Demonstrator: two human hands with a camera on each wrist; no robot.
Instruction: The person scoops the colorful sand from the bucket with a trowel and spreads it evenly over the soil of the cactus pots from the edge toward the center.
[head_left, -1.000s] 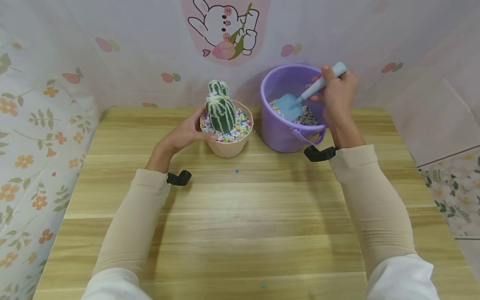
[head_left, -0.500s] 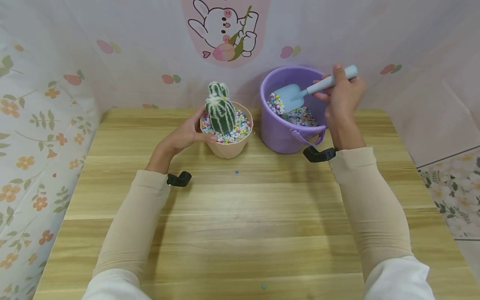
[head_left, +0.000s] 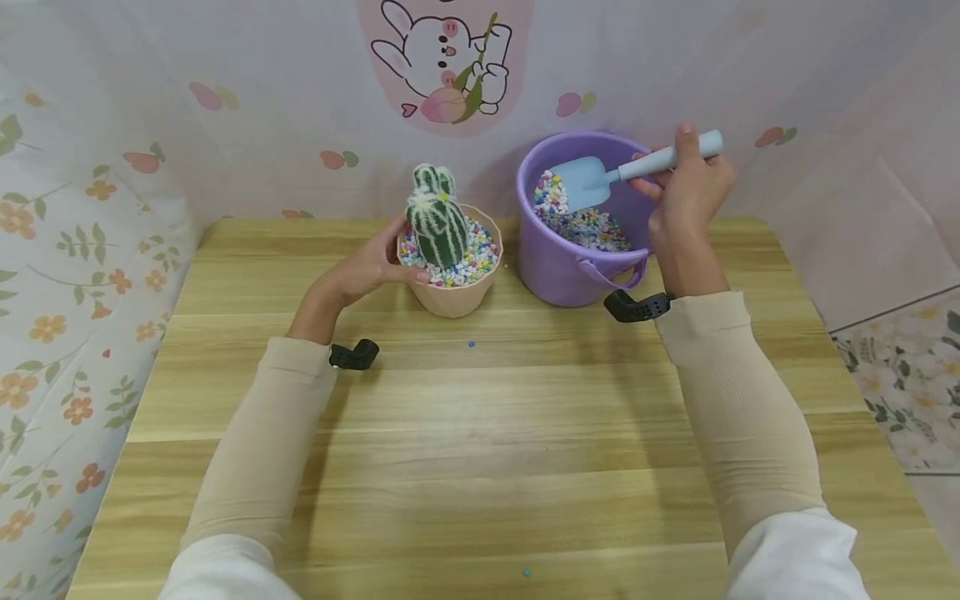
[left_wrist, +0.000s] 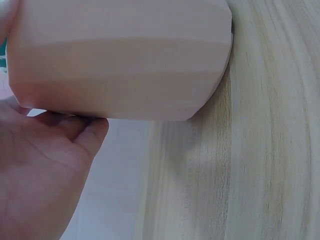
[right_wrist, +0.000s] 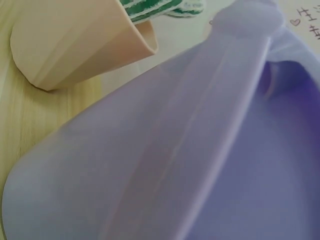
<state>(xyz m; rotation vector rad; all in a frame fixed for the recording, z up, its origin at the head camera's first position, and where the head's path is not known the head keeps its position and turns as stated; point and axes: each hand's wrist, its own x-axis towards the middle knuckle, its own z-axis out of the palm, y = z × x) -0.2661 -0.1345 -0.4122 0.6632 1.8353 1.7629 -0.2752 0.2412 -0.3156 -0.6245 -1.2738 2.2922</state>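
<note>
My left hand [head_left: 367,271] grips the side of a peach faceted flower pot [head_left: 452,302], its thumb at the rim. The pot holds a green-and-white striped cactus [head_left: 438,232] set in small coloured pebbles [head_left: 482,254]. In the left wrist view, fingers [left_wrist: 92,135] lie behind the pot wall. My right hand [head_left: 692,196] holds a light blue trowel [head_left: 583,183] by its handle, above the purple bucket [head_left: 555,271]. Coloured pebbles gather at the front of the trowel's blade, and more pebbles [head_left: 592,229] cover the bucket's bottom. The right wrist view shows only the bucket, pot and cactus, no hand.
The pot and bucket stand side by side at the back edge of a wooden table [head_left: 480,467], against a patterned cloth [head_left: 285,100]. A blue pebble [head_left: 472,344] and a teal one [head_left: 527,572] lie loose on the tabletop. The bucket's handle [head_left: 615,271] hangs at its front.
The trowel's blade has come up out of the pebbles in the bucket and levelled, with pebbles now at its front. The right hand shifted slightly right. The left hand and pot stay put.
</note>
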